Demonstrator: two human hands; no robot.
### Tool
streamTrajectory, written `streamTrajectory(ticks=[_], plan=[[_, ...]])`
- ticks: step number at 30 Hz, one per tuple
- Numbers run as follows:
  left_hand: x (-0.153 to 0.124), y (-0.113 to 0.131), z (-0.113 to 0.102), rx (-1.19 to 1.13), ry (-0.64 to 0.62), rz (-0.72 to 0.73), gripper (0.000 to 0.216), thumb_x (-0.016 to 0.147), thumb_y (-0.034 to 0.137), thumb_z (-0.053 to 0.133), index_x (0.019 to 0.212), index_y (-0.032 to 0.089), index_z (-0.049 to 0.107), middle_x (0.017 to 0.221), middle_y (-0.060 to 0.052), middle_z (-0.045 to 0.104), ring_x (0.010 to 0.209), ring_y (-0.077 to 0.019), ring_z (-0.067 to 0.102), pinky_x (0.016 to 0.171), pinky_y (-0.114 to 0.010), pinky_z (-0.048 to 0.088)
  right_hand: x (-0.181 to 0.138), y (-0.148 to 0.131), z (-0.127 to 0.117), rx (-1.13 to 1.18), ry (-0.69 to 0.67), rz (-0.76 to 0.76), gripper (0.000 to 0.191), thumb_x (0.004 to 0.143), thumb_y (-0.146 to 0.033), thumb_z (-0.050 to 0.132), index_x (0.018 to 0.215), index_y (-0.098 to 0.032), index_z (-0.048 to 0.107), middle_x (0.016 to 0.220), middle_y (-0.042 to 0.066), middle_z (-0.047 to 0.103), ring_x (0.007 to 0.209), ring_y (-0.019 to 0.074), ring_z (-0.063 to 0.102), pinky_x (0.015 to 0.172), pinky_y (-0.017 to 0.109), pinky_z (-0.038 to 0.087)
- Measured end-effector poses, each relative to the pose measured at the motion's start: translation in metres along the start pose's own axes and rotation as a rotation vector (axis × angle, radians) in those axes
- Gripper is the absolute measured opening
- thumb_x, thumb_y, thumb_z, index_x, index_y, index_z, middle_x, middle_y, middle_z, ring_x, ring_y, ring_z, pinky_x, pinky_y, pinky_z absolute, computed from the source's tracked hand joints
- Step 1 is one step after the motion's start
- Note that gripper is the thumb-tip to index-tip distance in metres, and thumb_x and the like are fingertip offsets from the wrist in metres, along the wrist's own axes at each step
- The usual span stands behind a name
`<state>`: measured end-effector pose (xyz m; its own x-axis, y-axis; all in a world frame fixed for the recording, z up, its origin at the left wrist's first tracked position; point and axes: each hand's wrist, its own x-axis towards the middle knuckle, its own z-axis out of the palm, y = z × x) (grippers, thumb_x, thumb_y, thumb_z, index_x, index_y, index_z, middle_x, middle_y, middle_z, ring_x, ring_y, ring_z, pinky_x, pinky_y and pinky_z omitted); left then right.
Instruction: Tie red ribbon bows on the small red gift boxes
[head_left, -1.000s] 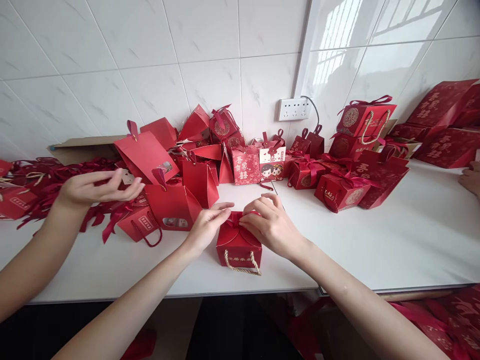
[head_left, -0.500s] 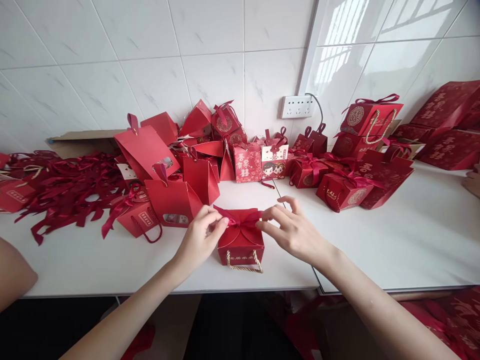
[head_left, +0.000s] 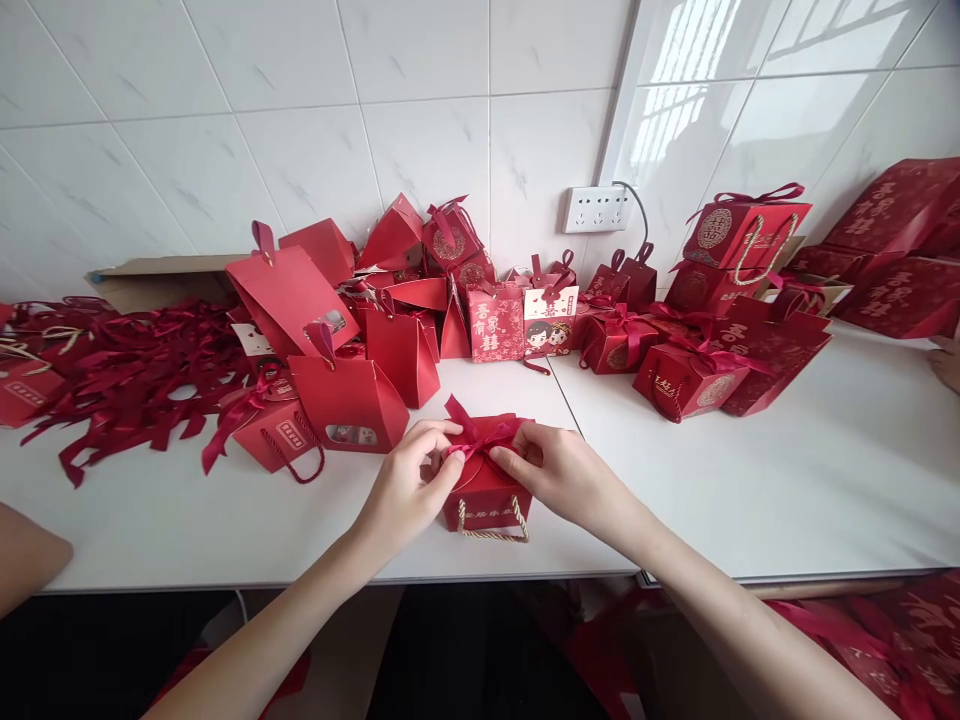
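A small red gift box (head_left: 489,508) with a gold rope handle stands upright near the front edge of the white table. Across its top lies a dark red ribbon (head_left: 480,432), knotted in the middle with loops and loose ends. My left hand (head_left: 412,475) pinches the ribbon between thumb and fingers at the left of the knot. On the other side my right hand (head_left: 551,468) is closed on the ribbon, thumb close to the knot. Parts of the ribbon and the box's upper corners are hidden behind my fingers.
Loose red ribbons (head_left: 161,370) lie heaped at the left. Red gift boxes (head_left: 349,400) crowd the table's back, with more boxes (head_left: 690,380) on the right. A power strip (head_left: 598,209) hangs on the tiled wall. Another person's arm (head_left: 30,555) rests at the left edge.
My right hand has closed from loosely spread fingers into a pinch near the knot. A ribbon end now stands up above the box, and the box has shifted slightly right.
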<state>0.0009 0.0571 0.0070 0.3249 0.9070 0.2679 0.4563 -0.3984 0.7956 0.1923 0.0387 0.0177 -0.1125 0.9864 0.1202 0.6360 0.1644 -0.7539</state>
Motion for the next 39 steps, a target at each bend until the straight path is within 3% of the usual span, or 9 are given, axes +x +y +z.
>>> streamTrajectory(ticks=[7, 11, 16, 22, 27, 29, 32, 36, 39], plan=[[0.005, -0.009, -0.003, -0.041, -0.023, -0.013, 0.024, 0.083, 0.035, 0.046, 0.066, 0.019, 0.045, 0.108, -0.007, 0.056, 0.104, -0.0223, 0.057, 0.075, -0.03, 0.052, 0.015, 0.013, -0.008, 0.497, -0.268, 0.136, 0.045, 0.068, -0.06, 0.064, 0.062, -0.017, 0.051, 0.059, -0.004, 0.045, 0.057, 0.0099, 0.036, 0.056, 0.026, 0.027], [0.008, -0.01, -0.004, -0.034, -0.039, -0.002, 0.024, 0.083, 0.034, 0.044, 0.064, 0.019, 0.042, 0.105, -0.007, 0.054, 0.103, -0.0217, 0.055, 0.074, -0.029, 0.051, 0.019, 0.019, -0.011, 0.63, -0.325, 0.137, 0.048, 0.062, -0.06, 0.07, 0.061, -0.016, 0.051, 0.059, -0.005, 0.041, 0.058, 0.009, 0.032, 0.058, 0.027, 0.023], [0.01, -0.015, -0.003, -0.018, -0.035, 0.012, 0.023, 0.082, 0.032, 0.042, 0.064, 0.019, 0.039, 0.102, -0.007, 0.051, 0.104, -0.0214, 0.052, 0.069, -0.026, 0.047, 0.022, 0.031, -0.01, 0.751, -0.375, 0.092, 0.042, 0.066, -0.051, 0.073, 0.06, -0.016, 0.05, 0.057, -0.005, 0.043, 0.057, 0.0086, 0.033, 0.06, 0.027, 0.024], [0.009, -0.018, 0.0, 0.013, -0.014, 0.026, 0.023, 0.082, 0.034, 0.042, 0.064, 0.02, 0.037, 0.081, -0.001, 0.041, 0.07, -0.0132, 0.045, 0.061, -0.025, 0.042, 0.024, 0.043, -0.01, 0.838, -0.416, 0.111, 0.041, 0.066, -0.045, 0.075, 0.058, -0.016, 0.048, 0.059, -0.005, 0.041, 0.058, 0.0075, 0.034, 0.06, 0.026, 0.025], [0.012, -0.018, -0.007, -0.001, -0.101, 0.019, 0.022, 0.081, 0.031, 0.044, 0.064, 0.019, 0.038, 0.078, 0.0, 0.041, 0.071, -0.0128, 0.046, 0.067, -0.026, 0.044, 0.029, 0.044, -0.026, 0.613, -0.422, 0.043, 0.047, 0.064, -0.056, 0.073, 0.061, -0.017, 0.048, 0.058, -0.005, 0.041, 0.056, 0.0079, 0.032, 0.055, 0.025, 0.023], [0.013, -0.015, -0.012, 0.033, -0.107, 0.029, 0.016, 0.078, 0.029, 0.047, 0.068, 0.02, 0.041, 0.079, 0.001, 0.042, 0.07, -0.0125, 0.046, 0.067, -0.027, 0.044, 0.035, 0.035, -0.037, 0.449, -0.277, -0.026, 0.048, 0.066, -0.062, 0.068, 0.066, -0.017, 0.05, 0.06, -0.005, 0.041, 0.056, 0.0087, 0.032, 0.053, 0.025, 0.023], [0.017, -0.002, -0.016, 0.129, -0.003, 0.148, 0.01, 0.077, 0.028, 0.051, 0.079, 0.02, 0.045, 0.082, 0.0, 0.045, 0.071, -0.013, 0.045, 0.069, -0.028, 0.044, 0.048, 0.012, -0.043, 0.203, -0.094, -0.097, 0.046, 0.076, -0.062, 0.057, 0.069, -0.017, 0.053, 0.064, -0.002, 0.045, 0.059, 0.0104, 0.037, 0.054, 0.025, 0.028], [0.022, 0.016, -0.012, 0.307, 0.018, 0.36, 0.007, 0.083, 0.024, 0.051, 0.079, 0.019, 0.053, 0.083, -0.002, 0.051, 0.082, -0.016, 0.051, 0.078, -0.03, 0.045, 0.069, -0.011, -0.025, -0.017, -0.314, -0.166, 0.026, 0.078, -0.039, 0.058, 0.068, -0.015, 0.061, 0.067, 0.001, 0.056, 0.062, 0.0114, 0.046, 0.056, 0.024, 0.033], [0.025, 0.019, -0.005, 0.44, -0.017, 0.445, 0.013, 0.088, 0.023, 0.049, 0.08, 0.019, 0.059, 0.083, -0.003, 0.057, 0.087, -0.0177, 0.054, 0.083, -0.033, 0.046, 0.082, -0.013, -0.011, -0.03, -0.418, -0.174, 0.014, 0.072, -0.026, 0.055, 0.066, -0.015, 0.062, 0.06, -0.002, 0.053, 0.055, 0.0088, 0.043, 0.051, 0.022, 0.031]])
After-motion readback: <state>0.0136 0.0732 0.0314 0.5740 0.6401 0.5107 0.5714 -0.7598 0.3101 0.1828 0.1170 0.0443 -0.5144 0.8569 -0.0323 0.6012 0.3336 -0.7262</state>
